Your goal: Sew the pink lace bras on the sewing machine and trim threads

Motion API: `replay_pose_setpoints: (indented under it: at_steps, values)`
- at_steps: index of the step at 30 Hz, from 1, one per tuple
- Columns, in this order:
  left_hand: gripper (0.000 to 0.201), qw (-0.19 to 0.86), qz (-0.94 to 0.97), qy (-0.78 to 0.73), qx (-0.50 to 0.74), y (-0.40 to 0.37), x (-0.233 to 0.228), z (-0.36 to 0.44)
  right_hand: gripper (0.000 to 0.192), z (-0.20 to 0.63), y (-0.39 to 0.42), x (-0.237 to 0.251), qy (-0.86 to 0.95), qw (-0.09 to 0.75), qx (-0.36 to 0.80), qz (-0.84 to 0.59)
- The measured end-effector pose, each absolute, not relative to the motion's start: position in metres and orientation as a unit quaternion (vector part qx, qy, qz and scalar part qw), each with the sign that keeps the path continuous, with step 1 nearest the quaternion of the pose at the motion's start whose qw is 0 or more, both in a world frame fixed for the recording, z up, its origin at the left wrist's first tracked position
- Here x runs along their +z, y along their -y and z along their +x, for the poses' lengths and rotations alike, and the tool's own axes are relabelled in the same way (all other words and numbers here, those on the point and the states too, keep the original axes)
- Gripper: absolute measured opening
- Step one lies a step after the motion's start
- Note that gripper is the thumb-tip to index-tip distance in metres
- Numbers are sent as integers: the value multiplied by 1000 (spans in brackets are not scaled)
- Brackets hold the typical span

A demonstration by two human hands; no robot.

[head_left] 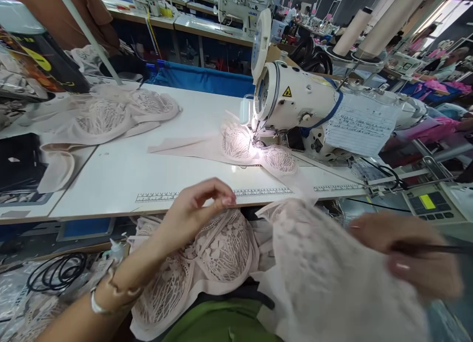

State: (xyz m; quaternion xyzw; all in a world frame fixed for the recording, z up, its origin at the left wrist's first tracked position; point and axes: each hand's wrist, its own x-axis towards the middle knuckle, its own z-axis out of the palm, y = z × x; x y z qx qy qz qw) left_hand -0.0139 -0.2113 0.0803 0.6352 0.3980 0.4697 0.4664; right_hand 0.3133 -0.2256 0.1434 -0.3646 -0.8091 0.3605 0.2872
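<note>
Left hand (195, 206) hovers palm-down over the lace bra (218, 253) in the lap, near edge of the table (148, 169), fingers loosely curled, gripping nothing. Right hand (410, 258), blurry at the near right, pinches a lace piece (332, 283) plus a thin dark tool (436, 248).

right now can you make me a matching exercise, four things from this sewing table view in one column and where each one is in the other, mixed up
Things:
1. left hand
2. right hand
3. sewing machine
4. stack of lace bras

Places:
A. far left of the white table
B. right side of the table, lamp lit over a lace piece
C. low right, blurred, at a pale lace garment with a thin dark tool
D. above the lace bra in the lap, fingers curled

Pairs: 1-D, 2-C, 3-B, 4-A
</note>
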Motion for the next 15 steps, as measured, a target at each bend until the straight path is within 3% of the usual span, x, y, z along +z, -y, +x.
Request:
replay_pose_setpoints:
  at_steps: [4,8,12,15]
  values:
    - [11,298,763,-371,438,246,61,15,23,261,226,109,786,202,441,-383]
    - [17,133,776,-408,462,263,29,38,20,229,233,63,783,233,397,-419]
    - [9,128,751,-432,482,261,18,41,18,227,239,46,831,278,326,-355]
    - [6,192,727,-442,489,258,20,37,18,233,235,48,850,324,228,-348]
